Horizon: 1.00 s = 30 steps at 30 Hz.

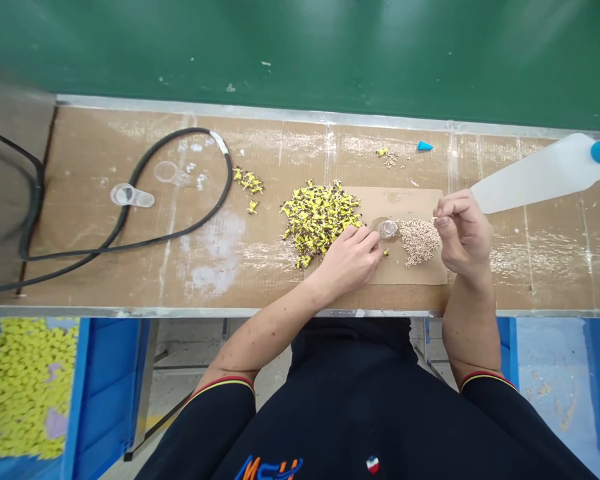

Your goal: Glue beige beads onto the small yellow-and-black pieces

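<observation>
Across the table (260,280) we go, and the black cable (170,238) loops loose at the left, well apart from both hands. The cardboard sheet (423,200) carries the close work, and it's crowded: a snagged edge could shift everything on it at once. Behind the right hand (463,233) slants the translucent bottle (535,177); whether it stands or lies I can't tell, but a careless knuckle might jolt it.

Here's the yellow-and-dark pile (320,220), hard by the left hand (353,263) — one sideways brush of the wrist could scatter it. The left grip has its fingers bunched low at the sheet; they hide whatever may be between them, so I can't call it. The pale pile (419,241) sits between the hands, loose enough to spread if a finger drags through. And the little clear dish (387,229), right beside those left fingertips — a bump there could tip it towards the pale bits!

Smallest of all, the right grip: thumb and forefinger together, apparently on a tiny pale piece (434,219), raised by the pile's edge. Too light a pinch and it could drop among its lookalikes.
</observation>
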{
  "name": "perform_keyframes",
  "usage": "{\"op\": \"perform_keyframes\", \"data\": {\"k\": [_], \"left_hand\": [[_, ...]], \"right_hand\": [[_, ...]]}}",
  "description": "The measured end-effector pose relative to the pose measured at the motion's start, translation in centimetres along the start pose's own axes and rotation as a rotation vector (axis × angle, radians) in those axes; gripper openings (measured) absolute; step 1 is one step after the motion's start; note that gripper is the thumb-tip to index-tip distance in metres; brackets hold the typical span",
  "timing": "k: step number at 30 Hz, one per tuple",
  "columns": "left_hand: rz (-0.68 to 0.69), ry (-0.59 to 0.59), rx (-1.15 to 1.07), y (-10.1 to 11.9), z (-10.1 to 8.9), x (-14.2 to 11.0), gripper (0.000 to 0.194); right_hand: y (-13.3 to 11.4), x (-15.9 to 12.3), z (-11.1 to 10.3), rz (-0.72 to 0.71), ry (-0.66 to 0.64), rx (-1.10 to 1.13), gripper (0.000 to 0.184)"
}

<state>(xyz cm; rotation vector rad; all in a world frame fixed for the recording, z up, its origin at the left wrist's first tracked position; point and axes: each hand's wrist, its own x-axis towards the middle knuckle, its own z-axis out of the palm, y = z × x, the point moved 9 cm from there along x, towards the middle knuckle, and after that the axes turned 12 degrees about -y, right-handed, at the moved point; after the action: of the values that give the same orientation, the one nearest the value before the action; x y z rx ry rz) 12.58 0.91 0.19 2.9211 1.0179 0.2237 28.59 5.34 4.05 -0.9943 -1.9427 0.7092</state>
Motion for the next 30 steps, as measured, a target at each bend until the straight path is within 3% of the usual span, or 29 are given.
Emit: {"op": "perform_keyframes", "data": {"k": [4, 11, 16, 19, 21, 24, 27, 30], "left_hand": [[0.013, 0.017, -0.060, -0.4, -0.4, -0.1, 0.025], [0.109, -0.088, -0.029, 0.2, 0.4, -0.3, 0.017], [0.126, -0.087, -0.076, 0.0, 0.4, -0.4, 0.015], [0.068, 0.029, -0.411, -1.4, -0.7, -0.6, 0.015], [-0.009, 0.198, -0.834, -3.1, -1.6, -1.1, 0.012], [-0.065, 0.393, -1.381, -4.6, -1.5, -1.6, 0.028], [-0.092, 0.406, -1.615, -4.5, -0.5, -1.3, 0.023], [-0.166, 0.402, -1.658, -4.4, 0.6, -1.1, 0.024]], "right_hand": [[0.1, 0.0, 0.0, 0.012, -0.006, 0.013, 0.014], [-0.4, 0.2, 0.2, -0.023, -0.022, -0.010, 0.011], [-0.3, 0.2, 0.4, -0.018, -0.033, -0.024, 0.013], [-0.1, 0.0, 0.5, -0.006, -0.006, 0.018, 0.013], [-0.4, -0.2, 0.9, -0.025, 0.012, 0.079, 0.010], [-1.2, -0.4, 2.1, -0.064, -0.012, 0.174, 0.006], [-1.9, -0.4, 3.4, -0.072, -0.059, 0.213, 0.004], [-2.4, -0.3, 4.6, -0.082, -0.109, 0.216, 0.004]]}}
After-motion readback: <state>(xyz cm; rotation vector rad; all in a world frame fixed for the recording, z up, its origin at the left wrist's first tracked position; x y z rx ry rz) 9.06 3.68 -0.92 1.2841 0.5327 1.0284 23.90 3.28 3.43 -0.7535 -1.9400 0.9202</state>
